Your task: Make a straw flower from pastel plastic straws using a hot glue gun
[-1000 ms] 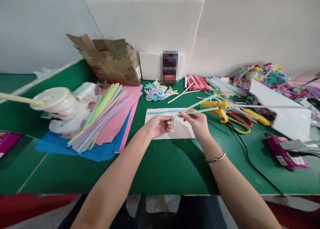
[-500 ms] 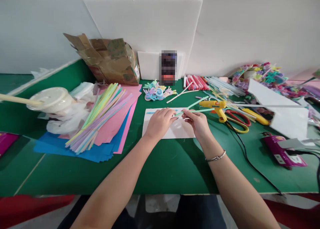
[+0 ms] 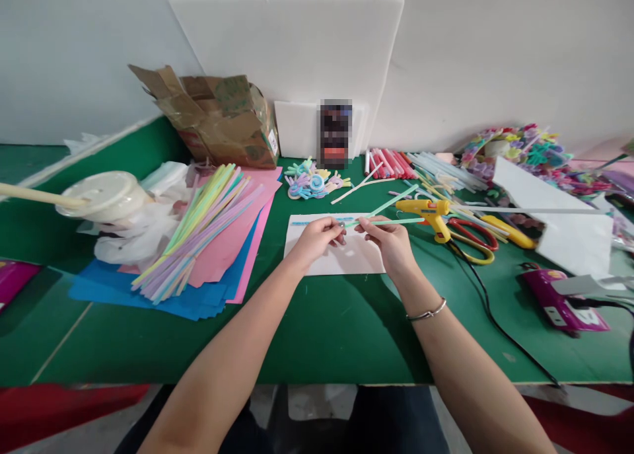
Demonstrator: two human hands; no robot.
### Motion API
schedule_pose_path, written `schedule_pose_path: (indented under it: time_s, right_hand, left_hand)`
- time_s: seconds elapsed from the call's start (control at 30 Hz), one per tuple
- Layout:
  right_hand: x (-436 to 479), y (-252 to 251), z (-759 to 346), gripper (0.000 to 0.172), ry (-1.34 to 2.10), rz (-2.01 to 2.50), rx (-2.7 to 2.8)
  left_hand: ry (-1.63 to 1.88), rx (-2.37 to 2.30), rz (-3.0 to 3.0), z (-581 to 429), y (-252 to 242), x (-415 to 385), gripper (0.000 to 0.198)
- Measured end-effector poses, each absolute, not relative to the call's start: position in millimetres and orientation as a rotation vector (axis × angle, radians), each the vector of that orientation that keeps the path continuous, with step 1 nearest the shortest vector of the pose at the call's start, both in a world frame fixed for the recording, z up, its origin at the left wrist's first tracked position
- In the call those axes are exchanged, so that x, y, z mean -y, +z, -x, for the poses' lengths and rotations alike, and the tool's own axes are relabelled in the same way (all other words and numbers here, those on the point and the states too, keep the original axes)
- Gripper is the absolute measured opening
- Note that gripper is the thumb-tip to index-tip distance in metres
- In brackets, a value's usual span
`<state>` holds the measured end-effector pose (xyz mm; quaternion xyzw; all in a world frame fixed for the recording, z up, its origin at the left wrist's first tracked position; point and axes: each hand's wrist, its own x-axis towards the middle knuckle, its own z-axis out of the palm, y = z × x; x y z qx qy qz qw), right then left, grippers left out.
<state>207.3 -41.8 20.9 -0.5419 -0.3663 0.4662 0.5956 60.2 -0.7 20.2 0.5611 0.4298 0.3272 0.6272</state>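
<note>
Both hands meet over a white card (image 3: 347, 261) lying on the green table (image 3: 317, 328). My left hand (image 3: 317, 239) pinches the near ends of two pale green straws (image 3: 393, 213). My right hand (image 3: 391, 242) grips the same straws just to the right. The straws run up and right, fanning apart toward a yellow glue gun (image 3: 428, 211). A thin blue strip (image 3: 319, 221) lies along the card's far edge, under my left fingers.
A bundle of pastel straws (image 3: 198, 229) rests on pink and blue paper sheets (image 3: 232, 242) at left. Scissors (image 3: 473, 239), the glue gun's black cord (image 3: 495, 315) and a purple box (image 3: 564, 302) lie right. A torn cardboard box (image 3: 222, 120), foam boards and curled straw shapes (image 3: 312, 180) stand behind.
My left hand dropped flat onto the card half a second ago, then lifted back and pinched the straw ends again. My right hand kept its grip, barely moving.
</note>
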Motion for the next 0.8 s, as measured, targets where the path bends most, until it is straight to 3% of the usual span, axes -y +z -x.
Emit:
schedule_pose_path:
  time_s: [0.23,0.43,0.57,0.8]
  right_hand:
    - [43,22,-204,0.021,1.043,1.23,0.926]
    - [43,21,-204,0.018,1.036,1.219,0.916]
    - [42,21,-207,0.018,1.049,1.238,0.854]
    - [40,22,-210,0.022,1.119,1.29,0.618]
  left_hand:
    - [0.498,-0.953,-0.624,-53,26,-2,0.023]
    - [0.525,-0.882,-0.554,-52,30,-4,0.02]
    - [0.642,-0.954,-0.977,-56,27,-2,0.022]
    - [0.934,-1.168,-2.222,-57,15,8,0.01]
